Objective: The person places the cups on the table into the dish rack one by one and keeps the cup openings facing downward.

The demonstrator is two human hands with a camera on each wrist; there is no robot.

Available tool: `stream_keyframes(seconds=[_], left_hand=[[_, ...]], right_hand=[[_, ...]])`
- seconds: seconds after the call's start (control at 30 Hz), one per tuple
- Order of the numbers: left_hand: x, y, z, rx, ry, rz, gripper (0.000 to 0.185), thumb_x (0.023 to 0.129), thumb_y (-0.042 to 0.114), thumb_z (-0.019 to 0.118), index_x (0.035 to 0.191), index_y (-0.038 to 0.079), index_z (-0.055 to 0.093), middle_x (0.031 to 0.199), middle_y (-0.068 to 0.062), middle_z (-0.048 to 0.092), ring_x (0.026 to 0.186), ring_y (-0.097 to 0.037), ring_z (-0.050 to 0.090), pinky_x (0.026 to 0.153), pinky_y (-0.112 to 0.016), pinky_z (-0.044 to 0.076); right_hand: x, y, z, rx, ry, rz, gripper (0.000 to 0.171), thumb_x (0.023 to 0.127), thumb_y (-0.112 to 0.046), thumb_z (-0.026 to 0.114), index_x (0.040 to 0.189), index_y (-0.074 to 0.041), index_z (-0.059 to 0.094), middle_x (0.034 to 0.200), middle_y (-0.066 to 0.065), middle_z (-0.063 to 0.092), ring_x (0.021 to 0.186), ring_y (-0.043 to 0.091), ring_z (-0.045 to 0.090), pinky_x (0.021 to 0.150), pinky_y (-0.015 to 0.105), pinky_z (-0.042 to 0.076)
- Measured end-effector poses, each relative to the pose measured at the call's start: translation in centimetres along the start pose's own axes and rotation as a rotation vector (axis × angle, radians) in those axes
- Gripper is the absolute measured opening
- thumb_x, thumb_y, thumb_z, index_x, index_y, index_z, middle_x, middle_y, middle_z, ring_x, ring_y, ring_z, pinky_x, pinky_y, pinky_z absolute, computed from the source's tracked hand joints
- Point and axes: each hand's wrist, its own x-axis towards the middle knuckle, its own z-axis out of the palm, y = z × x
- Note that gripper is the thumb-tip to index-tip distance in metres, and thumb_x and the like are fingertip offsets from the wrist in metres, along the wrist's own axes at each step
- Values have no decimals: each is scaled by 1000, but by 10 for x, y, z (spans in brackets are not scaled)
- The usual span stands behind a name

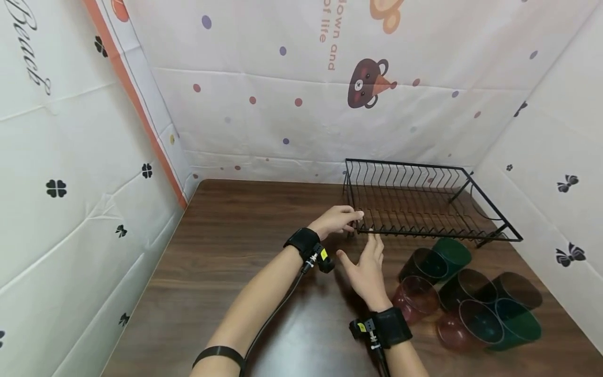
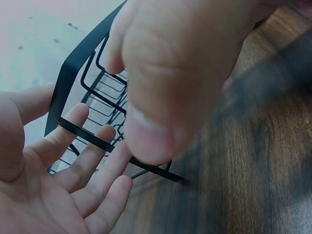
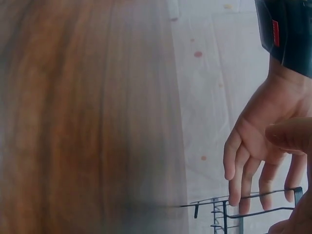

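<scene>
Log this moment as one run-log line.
left hand: fingers at near-left corner of black wire rack | right hand: open, fingertips by rack's front rail | tinted cups: lying on table, right of hands

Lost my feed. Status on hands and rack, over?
Left hand open, fingertips on black wire rack near corner. Right hand open, beside rack's front rail. Tumblers lying to the right, clear of hands.
</scene>
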Motion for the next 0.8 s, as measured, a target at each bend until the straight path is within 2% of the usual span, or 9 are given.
stream_keyframes(seconds=[0.3, 0.4, 0.67, 0.8], left_hand=[[2, -4, 0, 5, -1, 3, 43, 103, 48, 56, 124, 12, 68, 133, -4, 66, 117, -25, 68, 107, -52, 48], [-1, -3, -2, -7, 1, 1, 39, 103, 47, 56, 121, 14, 68, 133, -4, 66, 117, -25, 68, 107, -52, 48], [-4, -8, -8, -19, 20, 2, 35, 104, 46, 56, 111, 14, 69, 132, -5, 65, 115, -25, 69, 107, -54, 48], [-6, -9, -13, -20, 22, 0, 39, 104, 46, 55, 114, 12, 69, 132, -5, 65, 117, -27, 68, 107, -53, 48]], right_hand=[[6, 8, -1, -11, -20, 10, 101, 98, -42, 66, 163, -7, -2, 170, 19, -6, 155, 46, 6, 117, 68, 26], [4, 5, -2, 1, -38, 15, 101, 98, -42, 66, 163, -6, -2, 170, 20, -5, 155, 46, 6, 117, 67, 25], [7, 4, -4, 72, -67, 7, 95, 99, -40, 65, 163, -6, 3, 167, 22, 11, 155, 41, 15, 118, 64, 27], [8, 2, -6, 93, -95, 11, 94, 100, -43, 63, 163, -6, 4, 168, 21, 11, 155, 41, 15, 119, 65, 27]])
